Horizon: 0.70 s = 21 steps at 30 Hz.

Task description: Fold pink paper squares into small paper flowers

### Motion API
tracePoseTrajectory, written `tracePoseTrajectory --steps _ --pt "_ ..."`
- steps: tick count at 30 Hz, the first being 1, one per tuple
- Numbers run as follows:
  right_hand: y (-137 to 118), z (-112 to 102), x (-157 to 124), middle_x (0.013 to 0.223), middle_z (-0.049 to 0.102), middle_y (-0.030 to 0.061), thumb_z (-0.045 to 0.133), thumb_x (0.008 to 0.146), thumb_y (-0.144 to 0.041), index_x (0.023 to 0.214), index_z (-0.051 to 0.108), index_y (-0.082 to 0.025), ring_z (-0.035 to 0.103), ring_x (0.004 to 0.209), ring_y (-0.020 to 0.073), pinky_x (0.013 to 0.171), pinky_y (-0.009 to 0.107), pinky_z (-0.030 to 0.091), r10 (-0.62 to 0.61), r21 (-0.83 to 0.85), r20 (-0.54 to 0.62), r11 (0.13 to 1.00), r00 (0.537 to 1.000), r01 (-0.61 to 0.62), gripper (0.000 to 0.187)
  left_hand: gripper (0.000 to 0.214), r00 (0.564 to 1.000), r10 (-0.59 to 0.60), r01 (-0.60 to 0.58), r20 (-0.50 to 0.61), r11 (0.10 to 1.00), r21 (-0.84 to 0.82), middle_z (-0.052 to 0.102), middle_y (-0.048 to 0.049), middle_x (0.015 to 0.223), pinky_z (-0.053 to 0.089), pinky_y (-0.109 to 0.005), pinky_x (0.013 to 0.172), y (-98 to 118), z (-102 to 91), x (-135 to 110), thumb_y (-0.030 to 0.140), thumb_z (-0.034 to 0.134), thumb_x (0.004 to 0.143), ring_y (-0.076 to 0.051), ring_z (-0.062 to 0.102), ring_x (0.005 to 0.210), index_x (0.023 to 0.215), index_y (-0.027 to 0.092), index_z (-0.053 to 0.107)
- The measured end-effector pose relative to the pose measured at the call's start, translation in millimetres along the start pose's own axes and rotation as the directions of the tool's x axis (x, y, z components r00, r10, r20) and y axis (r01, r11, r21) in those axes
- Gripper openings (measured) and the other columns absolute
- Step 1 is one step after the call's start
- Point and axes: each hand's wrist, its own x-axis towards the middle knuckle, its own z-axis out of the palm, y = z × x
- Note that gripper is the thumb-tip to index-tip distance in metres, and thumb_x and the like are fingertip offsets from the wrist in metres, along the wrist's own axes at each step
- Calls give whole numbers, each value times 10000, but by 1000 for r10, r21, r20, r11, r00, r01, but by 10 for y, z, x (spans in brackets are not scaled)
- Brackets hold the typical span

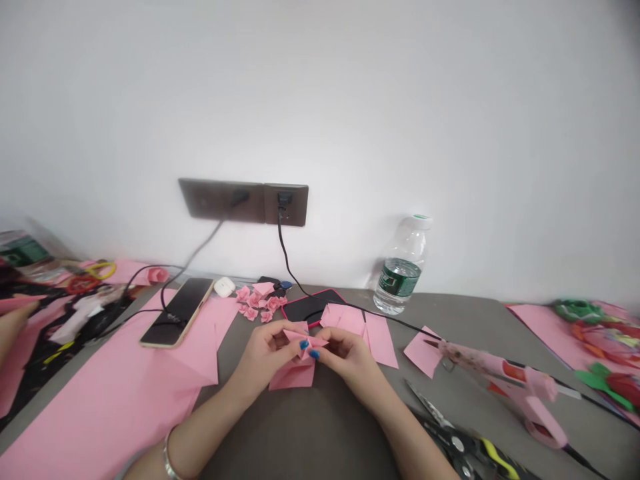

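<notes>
Near the table's middle, my left hand (273,350) and my right hand (345,353) both pinch a small piece of folded pink paper (311,341). Its pointed flaps stick out between my thumbs, which have blue nails. Under my fingers lies a flat pink paper square (293,378), partly covered by my hands. Just beyond are a phone-like black slab with a red edge (310,307) and more cut pink squares (381,339). A cluster of small pink paper flowers (257,300) sits behind my left hand.
A pink glue gun (505,373) and black-yellow scissors (457,440) lie at right. A water bottle (400,267) stands by the wall. A phone (180,313) rests on large pink sheets (125,400). Cords run to the socket plate (285,205). Another person's hand (14,327) shows at far left.
</notes>
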Motion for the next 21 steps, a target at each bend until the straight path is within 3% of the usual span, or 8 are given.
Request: tracePoseTrajectory --steps 8,11,15,17,21 --pt "17 3 4 691 645 -3 752 733 -433 724 605 -187 619 682 172 653 282 472 -16 -4 17 1000 1000 16 287 172 1000 -25 26 5 999 -32 692 -21 692 542 -244 586 -37 -7 0 284 778 678 -141 628 582 776 153 726" --pt "19 18 -12 722 601 -6 701 794 -394 791 584 -198 583 674 157 627 271 462 -142 -43 -52 989 988 140 229 194 999 -35 33 -26 998 -59 666 -15 718 535 -233 579 -44 -2 9 300 776 685 -135 615 603 782 145 709" --pt "11 43 -30 817 573 22 612 866 -310 843 574 -207 550 744 168 659 284 460 -384 -205 -118 912 916 356 112 224 997 -51 41 -63 989 -144 608 21 738 513 -197 564 -73 6 22 315 778 702 -107 575 611 808 166 648" --pt "6 50 -33 833 573 33 584 880 -271 845 577 -208 548 771 177 681 294 460 -428 -255 -112 884 897 391 73 223 998 -42 32 -55 984 -173 592 31 750 515 -196 582 -93 5 23 315 764 726 -102 571 623 825 180 617" --pt "9 50 -33 832 587 37 573 870 -212 853 600 -205 553 768 180 686 296 458 -420 -282 -97 881 902 380 32 177 1000 6 -8 -14 994 -106 579 16 801 518 -200 611 -123 -3 14 310 726 770 -111 581 676 807 173 621"
